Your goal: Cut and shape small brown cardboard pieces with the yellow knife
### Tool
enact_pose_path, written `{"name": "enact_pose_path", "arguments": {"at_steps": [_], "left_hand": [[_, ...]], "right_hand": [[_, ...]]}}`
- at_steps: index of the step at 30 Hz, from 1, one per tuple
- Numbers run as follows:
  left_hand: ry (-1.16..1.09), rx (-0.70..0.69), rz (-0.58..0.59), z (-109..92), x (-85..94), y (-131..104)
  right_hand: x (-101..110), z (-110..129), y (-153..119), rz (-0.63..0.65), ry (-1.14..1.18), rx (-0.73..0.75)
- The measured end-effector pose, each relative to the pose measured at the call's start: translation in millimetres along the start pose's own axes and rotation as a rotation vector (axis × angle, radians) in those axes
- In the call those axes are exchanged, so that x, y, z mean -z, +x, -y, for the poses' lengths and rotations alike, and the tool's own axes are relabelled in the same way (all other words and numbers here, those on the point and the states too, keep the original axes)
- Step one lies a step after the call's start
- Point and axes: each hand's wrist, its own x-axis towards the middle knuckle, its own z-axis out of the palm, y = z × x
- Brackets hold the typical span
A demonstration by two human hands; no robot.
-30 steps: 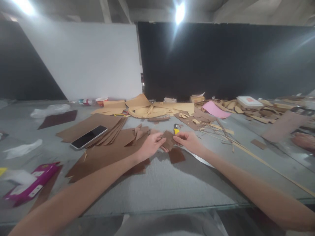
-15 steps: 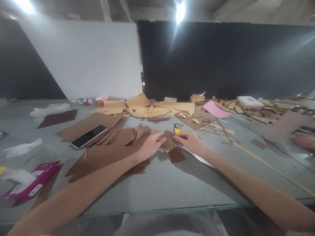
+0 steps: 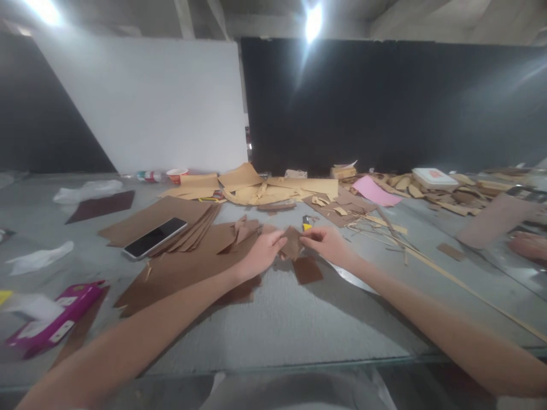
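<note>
Grey table [image 3: 273, 330], strewn with brown sheets [image 3: 183, 273], fronts white panel [image 3: 171, 102] and black panel [image 3: 363, 108]; fingers of left hand [image 3: 262, 250] and right hand [image 3: 328, 244] pinch small brown piece [image 3: 293, 242].

We have a phone [image 3: 155, 238] on stacked sheets [image 3: 171, 208], left of our held piece [image 3: 292, 242]; a cutter [image 3: 306, 223] lies behind.

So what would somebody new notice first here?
Probably the bright magenta, plastic-looking packet at the near left of the grey table. Next might be the flat black-screened phone lying on thin brown sheets, left of the middle. Then the small brown four-sided piece between the left hand and right hand, in the centre.
</note>
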Motion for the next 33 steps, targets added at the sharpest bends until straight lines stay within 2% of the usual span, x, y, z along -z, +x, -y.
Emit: {"name": "enact_pose_path", "arguments": {"at_steps": [4,7,9,12,14,17,19,27,33], "left_hand": [[0.279,-0.037,-0.066,7.7,3.7,2.5],[0.531,-0.118,-0.074,13.0,2.5,-0.3],[0.632,-0.174,-0.065,16.9,0.2,-2.6],[0.714,-0.228,-0.135,21.9,-1.9,-3.6],[0.715,-0.280,-0.123,23.5,-1.4,-2.6],[0.643,-0.373,0.055,22.3,0.4,-0.3],[0.595,-0.382,0.139,19.6,1.0,0.8],[0.651,-0.375,0.266,12.4,6.7,7.4],[0.562,-0.377,0.236,20.6,12.0,7.3]], "right_hand": [[-3.5,0.1,6.4,0.015,-0.102,-0.062],[-8.6,2.1,8.5,0.010,-0.260,-0.048],[-11.4,4.6,10.2,0.023,-0.363,-0.038],[-13.9,8.2,14.2,0.041,-0.474,-0.047],[-14.6,9.3,16.6,0.057,-0.525,-0.052],[-15.4,7.9,18.8,0.071,-0.540,-0.041],[-15.7,5.4,19.5,0.077,-0.531,-0.031],[-8.3,-3.3,21.7,0.081,-0.548,-0.057],[6.1,-10.4,22.2,-0.001,-0.663,0.002]]}}
